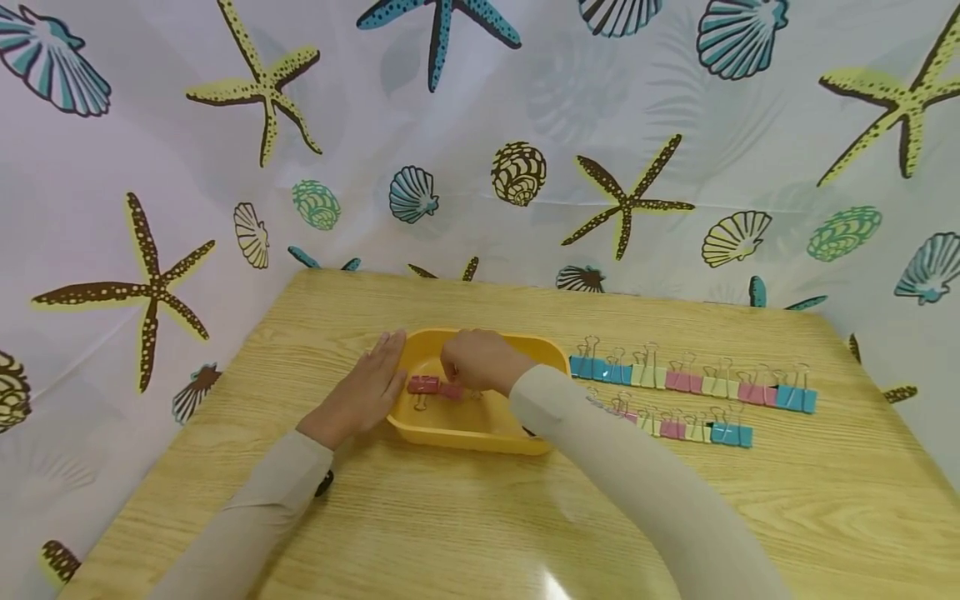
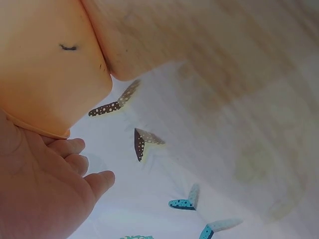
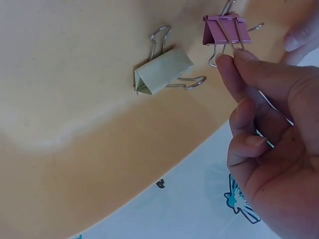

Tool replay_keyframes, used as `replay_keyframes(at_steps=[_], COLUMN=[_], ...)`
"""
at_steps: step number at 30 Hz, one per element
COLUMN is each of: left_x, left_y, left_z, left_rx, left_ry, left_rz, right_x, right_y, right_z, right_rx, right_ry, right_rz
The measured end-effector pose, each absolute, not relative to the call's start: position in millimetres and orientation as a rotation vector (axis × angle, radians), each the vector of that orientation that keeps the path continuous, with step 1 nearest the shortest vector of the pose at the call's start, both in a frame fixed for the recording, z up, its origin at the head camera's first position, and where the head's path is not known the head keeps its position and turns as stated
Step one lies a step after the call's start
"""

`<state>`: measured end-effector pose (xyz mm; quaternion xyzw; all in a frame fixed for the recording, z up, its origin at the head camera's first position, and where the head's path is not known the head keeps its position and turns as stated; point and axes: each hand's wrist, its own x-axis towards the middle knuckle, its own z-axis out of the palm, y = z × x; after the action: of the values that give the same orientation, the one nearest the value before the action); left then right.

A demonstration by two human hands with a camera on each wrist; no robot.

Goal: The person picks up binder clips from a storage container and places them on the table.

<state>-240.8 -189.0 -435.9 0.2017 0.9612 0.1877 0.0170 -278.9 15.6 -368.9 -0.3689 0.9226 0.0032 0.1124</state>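
Note:
A yellow plastic tray (image 1: 468,442) stands on the table, holding a few binder clips. My right hand (image 1: 483,358) reaches down into it. In the right wrist view, thumb and forefinger of my right hand (image 3: 279,114) pinch the wire handle of a pink binder clip (image 3: 227,31). Close by, a pale green binder clip (image 3: 163,71) lies on the tray floor. Another pink binder clip (image 1: 423,384) shows near the tray's left end. My left hand (image 1: 363,387) rests with extended fingers against the left rim; the left wrist view has this hand (image 2: 47,184) beside the tray wall (image 2: 50,74).
Right of the tray, binder clips stand in two rows: a back row (image 1: 682,381) and a shorter front row (image 1: 672,428), in blue, pale green and pink. My right sleeve (image 1: 600,450) overlaps part of the front row. A shell-and-starfish patterned cloth (image 1: 465,225) borders the wooden table (image 1: 450,517).

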Motion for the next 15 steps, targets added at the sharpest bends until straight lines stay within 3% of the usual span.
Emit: replay_keyframes(at_steps=[15], left_x=[-240], left_y=[-188], left_z=[-436], left_rx=[0.629], left_ry=[2.998], left_rz=[0.584], right_x=[-260], right_y=[68], right_z=[-342], right_rx=[-1.204], right_ry=[2.785], right_rz=[-0.271])
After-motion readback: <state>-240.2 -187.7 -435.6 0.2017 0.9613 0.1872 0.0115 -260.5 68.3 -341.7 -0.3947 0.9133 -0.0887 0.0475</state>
